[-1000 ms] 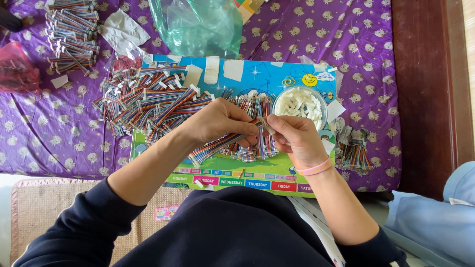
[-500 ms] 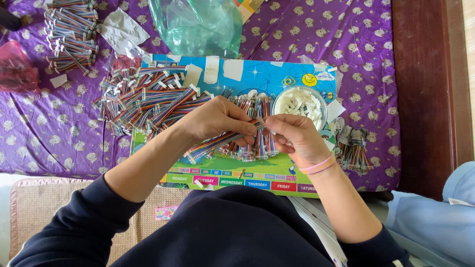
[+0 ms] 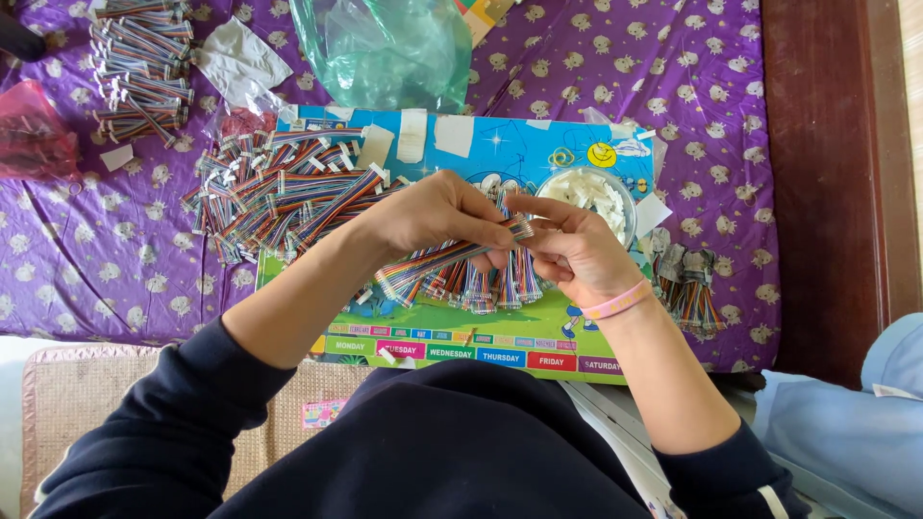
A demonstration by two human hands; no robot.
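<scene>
My left hand (image 3: 437,213) grips a flat rainbow-coloured ribbon cable (image 3: 428,268) that slants down to the left over a colourful printed board (image 3: 500,144). My right hand (image 3: 575,252), with a pink band on the wrist, pinches the cable's upper end between thumb and fingers. Both hands meet above the middle of the board. Several more short ribbon cables (image 3: 490,285) lie on the board just under the hands.
A big pile of ribbon cables (image 3: 279,192) lies left of the hands; another pile (image 3: 135,72) sits far left. A clear bowl of white connectors (image 3: 594,195), a green plastic bag (image 3: 385,48), a red bag (image 3: 34,139), cables (image 3: 687,284) at right, purple patterned cloth (image 3: 711,106).
The hands stay together on the cable. My right fingers have shifted slightly along its upper end, and the cable has tipped a little.
</scene>
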